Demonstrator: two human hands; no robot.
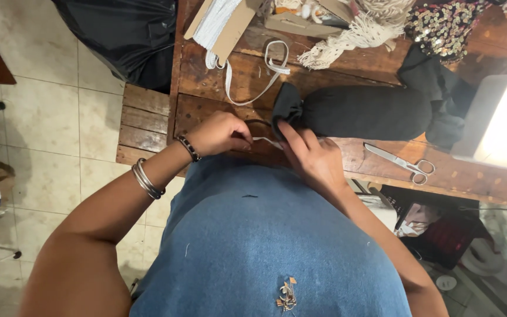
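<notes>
A stuffed black fabric roll point(359, 111) lies across the wooden table point(218, 76), its gathered end point(287, 108) pointing left. My left hand point(221, 134) pinches a thin white tape point(265, 141) at the table's near edge. My right hand point(312, 155) also holds that tape, with its fingers touching the gathered end of the roll. The tape runs tight between both hands. Bangles and a beaded bracelet circle my left wrist.
Steel scissors point(403, 164) lie right of my hands. A loose white ribbon point(265, 73), a card wound with white trim point(218, 23), a cream fringe point(353, 35) and sequinned cloth point(441, 26) sit farther back. A white sewing machine point(500, 123) stands right; a black bag point(118, 35) left.
</notes>
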